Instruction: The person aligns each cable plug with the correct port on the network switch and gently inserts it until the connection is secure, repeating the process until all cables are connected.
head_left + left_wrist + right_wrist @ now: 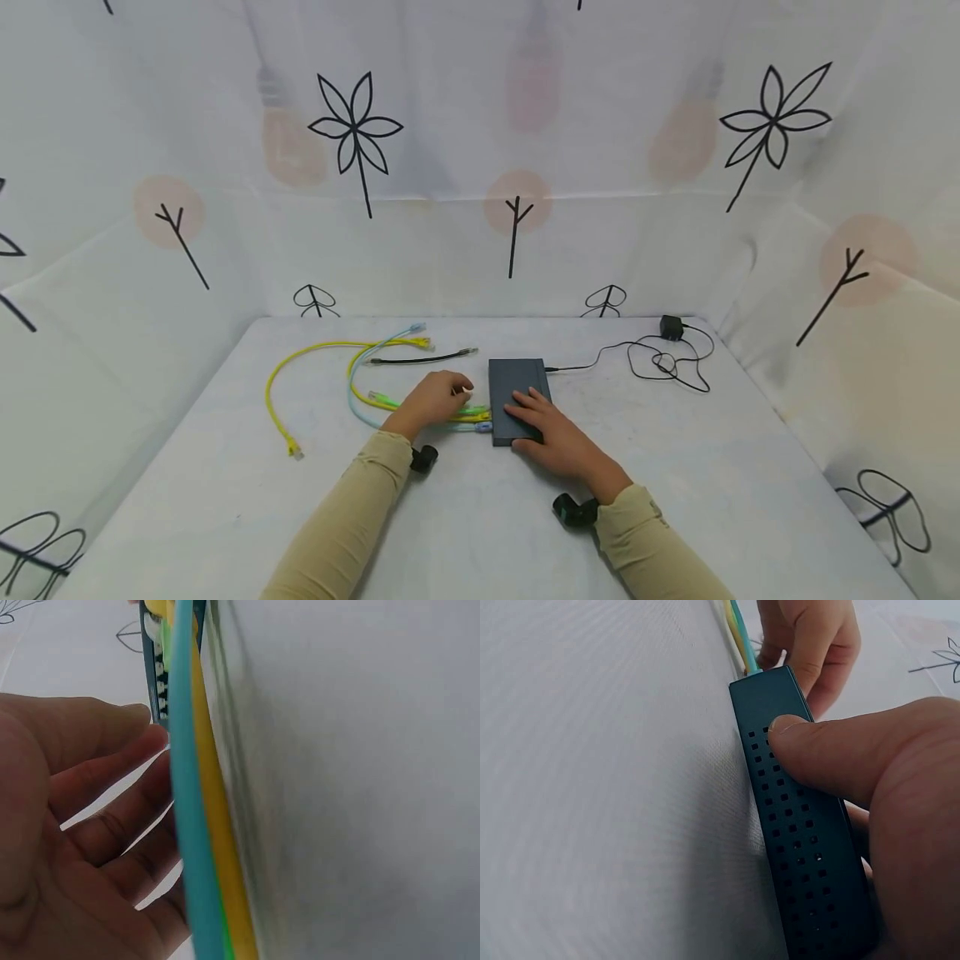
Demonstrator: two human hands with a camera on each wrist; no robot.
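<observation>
A dark network switch [517, 375] lies flat on the white table. My right hand [555, 433] rests on it, fingers spread straight over the top and thumb [825, 754] against the perforated near side [787, 817]. Green, yellow and light blue network cables run to its left side; the light blue plug [483, 427] is nearest me. Just left of that side, my left hand [438, 398] hovers over the cables with fingers loosely bent and nothing between them. In the left wrist view, its thumb tip [135, 716] is close to the row of ports [161, 694], beside the light blue cable [184, 787].
A separate yellow cable [281, 371] curves across the left of the table. Behind my left hand lies a short black cable [423, 360]. At the back right sits a black power adapter [671, 327], its looped cord [581, 367] joined to the switch's right side.
</observation>
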